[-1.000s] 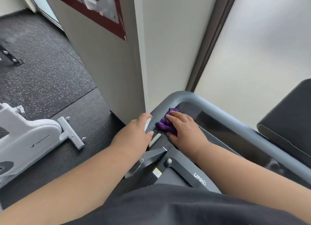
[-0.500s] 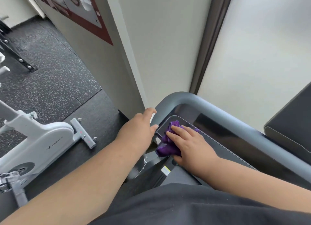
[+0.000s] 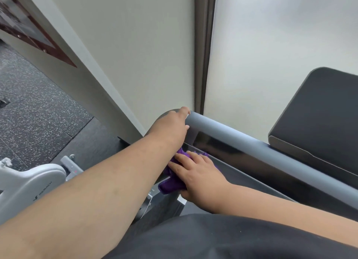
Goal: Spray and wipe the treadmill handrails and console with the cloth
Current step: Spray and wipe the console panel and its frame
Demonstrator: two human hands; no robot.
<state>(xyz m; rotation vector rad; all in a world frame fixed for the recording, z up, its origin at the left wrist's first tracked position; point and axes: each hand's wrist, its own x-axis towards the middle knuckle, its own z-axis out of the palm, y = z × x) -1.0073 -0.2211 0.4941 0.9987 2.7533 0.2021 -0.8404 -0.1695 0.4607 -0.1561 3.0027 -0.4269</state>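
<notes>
Cloth at console edge

Left hand reaches forward, fingers curled in a grip; right hand lies flat, fingers spread, pressing down.

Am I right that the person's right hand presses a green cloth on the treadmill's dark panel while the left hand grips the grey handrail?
Not quite: the cloth is purple, not green, as the head view shows. The rest holds: the right hand presses it on the dark panel while the left hand grips the grey handrail.
</notes>
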